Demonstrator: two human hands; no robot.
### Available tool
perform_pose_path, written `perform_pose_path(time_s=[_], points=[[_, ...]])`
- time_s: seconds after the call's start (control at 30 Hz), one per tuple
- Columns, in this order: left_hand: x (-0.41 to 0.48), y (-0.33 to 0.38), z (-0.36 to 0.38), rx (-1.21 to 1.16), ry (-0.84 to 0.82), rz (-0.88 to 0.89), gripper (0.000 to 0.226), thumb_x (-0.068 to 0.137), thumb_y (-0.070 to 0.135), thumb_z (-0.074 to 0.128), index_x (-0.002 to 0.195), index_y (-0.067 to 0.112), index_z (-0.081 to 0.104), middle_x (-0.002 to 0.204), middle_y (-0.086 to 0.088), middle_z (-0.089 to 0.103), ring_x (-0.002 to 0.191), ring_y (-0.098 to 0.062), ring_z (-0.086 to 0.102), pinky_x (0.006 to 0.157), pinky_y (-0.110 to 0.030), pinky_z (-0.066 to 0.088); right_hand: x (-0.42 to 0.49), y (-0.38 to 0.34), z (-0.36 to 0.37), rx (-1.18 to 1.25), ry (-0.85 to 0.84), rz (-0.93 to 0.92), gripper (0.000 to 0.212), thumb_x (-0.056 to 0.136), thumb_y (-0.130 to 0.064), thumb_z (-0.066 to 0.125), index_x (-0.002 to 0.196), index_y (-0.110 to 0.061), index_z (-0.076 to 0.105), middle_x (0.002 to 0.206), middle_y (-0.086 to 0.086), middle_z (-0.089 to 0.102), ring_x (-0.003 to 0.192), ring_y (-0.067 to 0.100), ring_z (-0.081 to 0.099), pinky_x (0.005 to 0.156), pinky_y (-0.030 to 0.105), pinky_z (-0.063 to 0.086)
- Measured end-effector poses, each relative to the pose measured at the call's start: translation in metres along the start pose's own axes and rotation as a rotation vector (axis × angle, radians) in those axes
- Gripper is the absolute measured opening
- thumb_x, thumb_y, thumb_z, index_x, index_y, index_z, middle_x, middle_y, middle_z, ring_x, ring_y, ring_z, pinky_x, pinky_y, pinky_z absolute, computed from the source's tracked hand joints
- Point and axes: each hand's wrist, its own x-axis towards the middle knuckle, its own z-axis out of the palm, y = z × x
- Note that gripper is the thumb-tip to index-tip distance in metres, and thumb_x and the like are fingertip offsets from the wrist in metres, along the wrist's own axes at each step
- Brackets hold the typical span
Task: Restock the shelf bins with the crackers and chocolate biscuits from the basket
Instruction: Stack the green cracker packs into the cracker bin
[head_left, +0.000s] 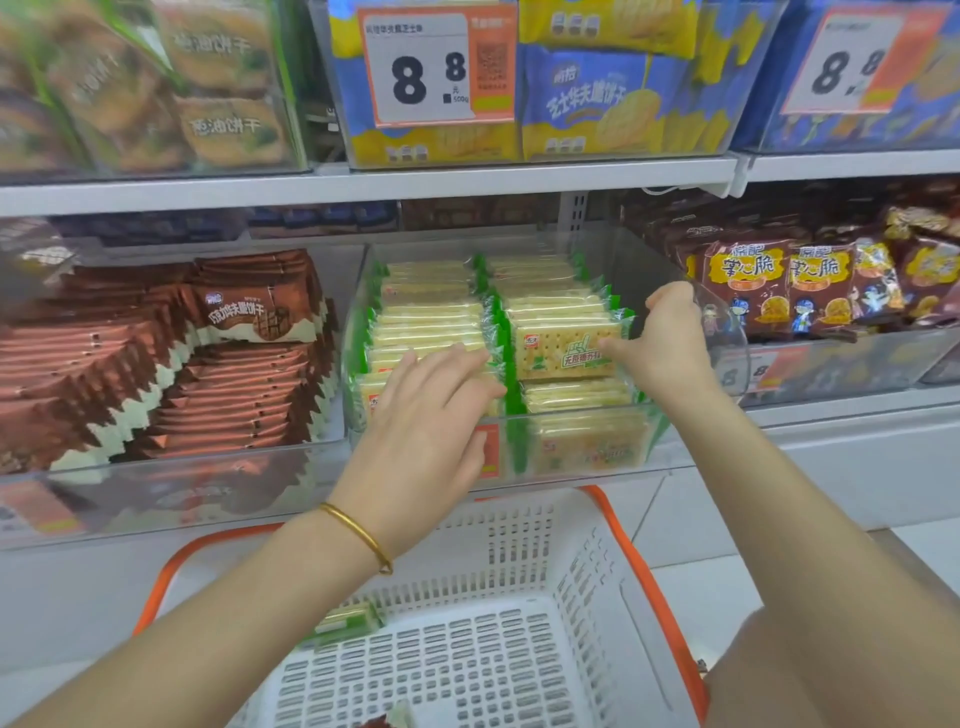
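Note:
Green-and-yellow cracker packs (431, 317) fill the clear middle shelf bin (597, 457) in two rows. My left hand (426, 426) lies flat with straight fingers on the front packs of the left row. My right hand (660, 343) reaches into the bin's right side, its thumb touching a face-up cracker pack (561, 351) on the right row; its fingers curl near the bin's right wall. Brown chocolate biscuit packs (171, 364) fill the bin to the left. The white basket (519, 545) with orange rim sits below, holding one cracker pack (345, 621) and a brown pack (387, 719) at the frame's bottom.
Above, bins hold blue-and-yellow cracker bags (592, 98) with an 8.8 price tag (421, 73). To the right is a bin of brown snack bags (779, 286). The white shelf edge (363, 184) runs just over the middle bin. A gold bangle (358, 535) circles my left wrist.

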Motion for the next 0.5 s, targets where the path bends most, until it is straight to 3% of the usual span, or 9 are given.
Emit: perform_pose_path(time_s=[0.1, 0.17, 0.23, 0.3, 0.37, 0.43, 0.5], points=[[-0.021, -0.005, -0.010, -0.048, 0.068, 0.044, 0.031, 0.084, 0.009, 0.053, 0.113, 0.013, 0.062, 0.129, -0.002, 0.055, 0.122, -0.022, 0.047, 0.107, -0.038, 0.033, -0.024, -0.006, -0.012, 0.003, 0.146, -0.157, 0.040, 0.083, -0.013, 0.072, 0.110, -0.008, 0.044, 0.112, 0.012, 0.051, 0.092, 0.023, 0.056, 0.082, 0.038, 0.049], [-0.049, -0.015, -0.016, -0.072, 0.062, 0.056, 0.028, 0.086, 0.010, 0.050, 0.110, 0.015, 0.064, 0.124, 0.003, 0.057, 0.116, -0.017, 0.051, 0.099, -0.032, 0.037, -0.062, -0.015, -0.015, 0.131, 0.122, -0.270, 0.019, 0.087, -0.011, 0.065, 0.096, -0.015, 0.049, 0.091, 0.001, 0.057, 0.073, 0.010, 0.054, 0.068, 0.029, 0.049], [-0.087, -0.035, -0.015, -0.046, -0.024, 0.070, 0.026, 0.087, 0.011, 0.048, 0.105, 0.016, 0.065, 0.117, 0.005, 0.060, 0.107, -0.015, 0.054, 0.090, -0.030, 0.041, -0.109, -0.023, -0.001, 0.229, -0.116, -0.379, 0.011, 0.087, -0.011, 0.061, 0.086, -0.018, 0.053, 0.077, -0.009, 0.057, 0.069, 0.009, 0.055, 0.063, 0.026, 0.048], [-0.126, -0.060, -0.010, 0.015, -0.219, 0.020, 0.024, 0.086, 0.016, 0.046, 0.100, 0.022, 0.065, 0.108, 0.010, 0.062, 0.100, -0.012, 0.056, 0.083, -0.029, 0.044, -0.148, -0.022, 0.037, 0.072, -0.465, -0.480, 0.006, 0.090, -0.015, 0.057, 0.090, -0.021, 0.056, 0.078, -0.012, 0.057, 0.074, 0.008, 0.056, 0.068, 0.028, 0.047], [-0.157, -0.090, -0.001, 0.092, -0.434, -0.106, 0.026, 0.082, 0.024, 0.041, 0.092, 0.029, 0.065, 0.095, 0.016, 0.064, 0.091, -0.009, 0.060, 0.074, -0.028, 0.052, -0.171, -0.011, 0.092, -0.199, -0.755, -0.555, 0.015, 0.094, -0.018, 0.050, 0.108, -0.019, 0.056, 0.095, -0.007, 0.056, 0.091, 0.015, 0.057, 0.077, 0.033, 0.047], [-0.173, -0.107, 0.004, 0.143, -0.604, -0.244, 0.029, 0.081, 0.028, 0.038, 0.089, 0.030, 0.065, 0.089, 0.016, 0.064, 0.087, -0.011, 0.063, 0.069, -0.027, 0.054, -0.182, 0.009, 0.153, -0.403, -0.936, -0.601, 0.028, 0.096, -0.014, 0.046, 0.123, -0.015, 0.051, 0.117, 0.004, 0.054, 0.106, 0.025, 0.054, 0.085, 0.035, 0.045], [-0.179, -0.118, 0.008, 0.188, -0.741, -0.329, 0.028, 0.090, 0.028, 0.037, 0.108, 0.027, 0.060, 0.107, 0.010, 0.060, 0.104, -0.016, 0.056, 0.083, -0.031, 0.049, -0.190, 0.026, 0.208, -0.526, -1.017, -0.668, 0.035, 0.094, -0.008, 0.047, 0.128, -0.010, 0.048, 0.126, 0.011, 0.049, 0.115, 0.031, 0.050, 0.090, 0.040, 0.046]])
